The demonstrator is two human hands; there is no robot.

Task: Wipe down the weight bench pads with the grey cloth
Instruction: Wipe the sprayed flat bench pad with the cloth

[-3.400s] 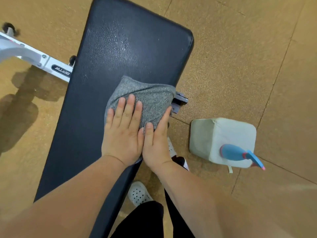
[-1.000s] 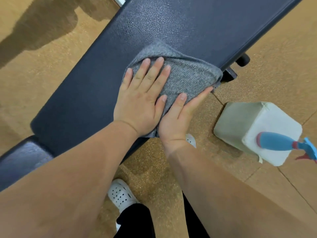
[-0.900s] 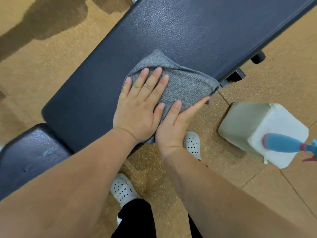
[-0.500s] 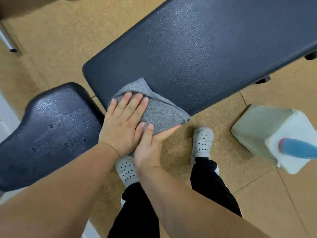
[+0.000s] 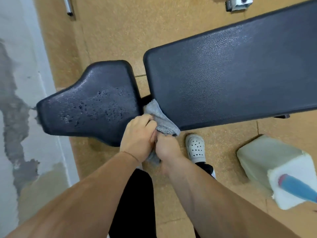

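Cloth [image 5: 162, 121] now at pebbled pad's [image 5: 223, 83] corner

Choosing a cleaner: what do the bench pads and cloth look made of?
Seat pad: probably black vinyl or faux leather, pebbled, slightly glossy; droplets bead on it. Back pad: same grained skin. Cloth: grey knit or terry, by its fine ribbed texture.

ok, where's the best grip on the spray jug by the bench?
Probably the blue trigger head, taken from above: the spray jug stands upright, its body is wide and boxy, and the head on top is the only slim part.
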